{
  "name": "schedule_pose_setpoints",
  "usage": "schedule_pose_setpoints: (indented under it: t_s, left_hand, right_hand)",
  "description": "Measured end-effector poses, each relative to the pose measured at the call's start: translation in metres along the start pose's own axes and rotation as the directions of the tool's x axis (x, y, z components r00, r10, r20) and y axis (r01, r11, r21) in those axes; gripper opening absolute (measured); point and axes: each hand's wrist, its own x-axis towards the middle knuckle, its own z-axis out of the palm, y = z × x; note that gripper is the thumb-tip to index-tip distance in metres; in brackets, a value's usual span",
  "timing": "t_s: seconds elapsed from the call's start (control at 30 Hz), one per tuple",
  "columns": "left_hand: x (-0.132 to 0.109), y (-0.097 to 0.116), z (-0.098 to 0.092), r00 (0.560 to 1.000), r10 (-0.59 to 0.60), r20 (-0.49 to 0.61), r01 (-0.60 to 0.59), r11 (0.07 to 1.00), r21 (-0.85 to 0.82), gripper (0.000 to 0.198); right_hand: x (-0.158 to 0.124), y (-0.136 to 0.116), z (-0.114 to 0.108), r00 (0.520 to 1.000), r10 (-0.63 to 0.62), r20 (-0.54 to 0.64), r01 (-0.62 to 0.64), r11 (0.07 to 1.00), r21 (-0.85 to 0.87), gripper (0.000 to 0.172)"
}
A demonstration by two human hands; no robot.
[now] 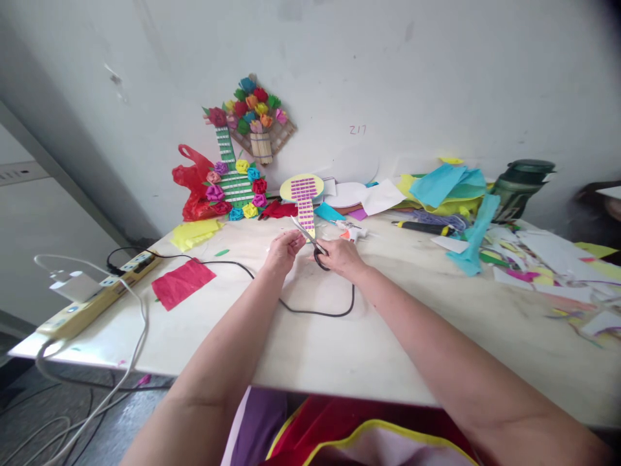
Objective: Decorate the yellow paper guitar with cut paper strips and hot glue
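My right hand [341,257] is closed on a pair of scissors [321,253] with black handles, its blades pointing up and left toward my left hand. The fingers of my left hand [285,251] are pinched together beside the blade tips; whatever they hold is too small to make out. Just behind the scissors lies a yellow oval piece [304,188] with a tapering stem, both covered in purple strips. A white glue gun [353,234] rests behind my right hand, partly hidden.
Red crepe paper [183,283] and a power strip [92,306] lie at left, with a black cable [320,314] looping before my hands. Flower crafts [237,188] stand against the wall. Paper scraps, a box cutter [423,228] and a dark green bottle [520,191] are at right.
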Motion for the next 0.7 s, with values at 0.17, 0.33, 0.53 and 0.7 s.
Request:
schedule_pose_setpoints:
  t_s: [0.17, 0.33, 0.53, 0.7]
  left_hand:
    - [0.0011, 0.001, -0.002, 1.0, 0.003, 0.018, -0.004, 1.0, 0.017, 0.007]
    - [0.0016, -0.0001, -0.0023, 0.999, 0.003, 0.051, -0.005, 0.999, 0.033, 0.006]
    - [-0.0004, -0.0041, -0.0003, 0.998, -0.011, 0.069, 0.007, 0.998, 0.056, 0.005]
    - [-0.0011, -0.005, 0.0002, 0.997, -0.017, 0.071, 0.012, 0.998, 0.064, 0.005]
  right_hand:
    - [-0.0005, -0.0012, 0.0022, 1.0, -0.005, 0.002, 0.005, 1.0, -0.015, 0.033]
    - [-0.0017, 0.0002, 0.0039, 1.0, 0.0, -0.017, 0.0, 1.0, -0.026, 0.033]
    - [-0.0029, 0.0013, 0.0018, 0.999, 0.011, -0.041, -0.011, 1.0, -0.015, 0.034]
    - [-0.0033, 0.002, 0.003, 0.998, 0.011, -0.064, -0.011, 1.0, -0.004, 0.033]
